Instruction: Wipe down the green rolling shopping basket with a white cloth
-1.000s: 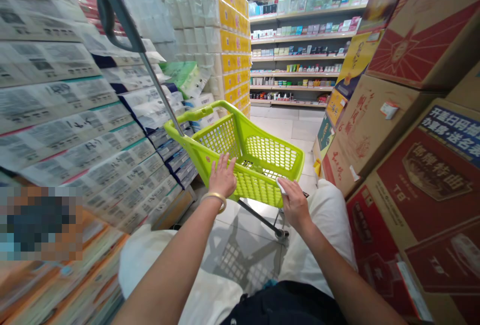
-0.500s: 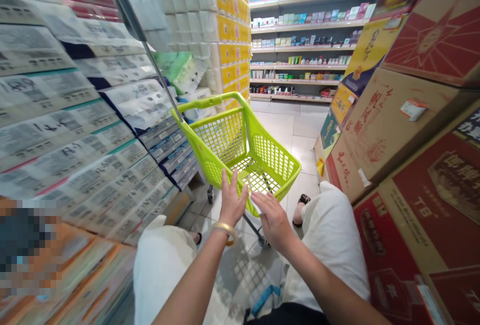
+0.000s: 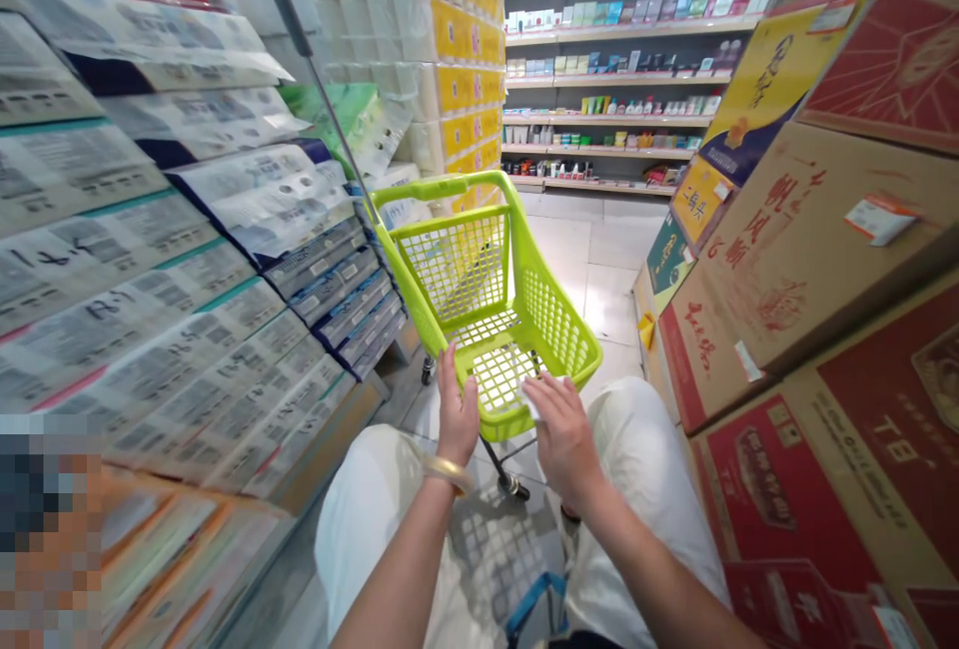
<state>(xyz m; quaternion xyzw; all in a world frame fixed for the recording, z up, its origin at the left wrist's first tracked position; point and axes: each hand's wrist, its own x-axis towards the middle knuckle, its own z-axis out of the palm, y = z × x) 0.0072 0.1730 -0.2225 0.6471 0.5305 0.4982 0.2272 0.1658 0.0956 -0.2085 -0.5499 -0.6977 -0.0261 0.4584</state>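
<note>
A lime-green cart [image 3: 533,255] stands on the tiled floor [image 3: 610,275] between the person's knees, its near end towards the body. Packaged paper [image 3: 259,195] is stacked along the floor's left edge; cartons [image 3: 756,260] line its right edge.

The left grip [image 3: 457,414] is spread, thumb apart from upright fingers, at the basket's near left side; whether the palm actually touches the plastic is hard to tell. The right grip [image 3: 561,429] has its fingers close together over a white wipe [image 3: 530,397] at the near right rim; its thumb is hidden.

The likeliest trouble is the cart rolling: it rides on casters [image 3: 513,486], and with the left grip not wrapped around anything, a firm push from the right could send it away or swing it around. If it turned left, the tall metal pole [image 3: 337,120] rising by its far left corner might catch the packs. The wipe could slip loose should the fingers slacken, or snag on the perforated wall. Fingertips might also poke into those holes, and a backward roll could bump the shins.
</note>
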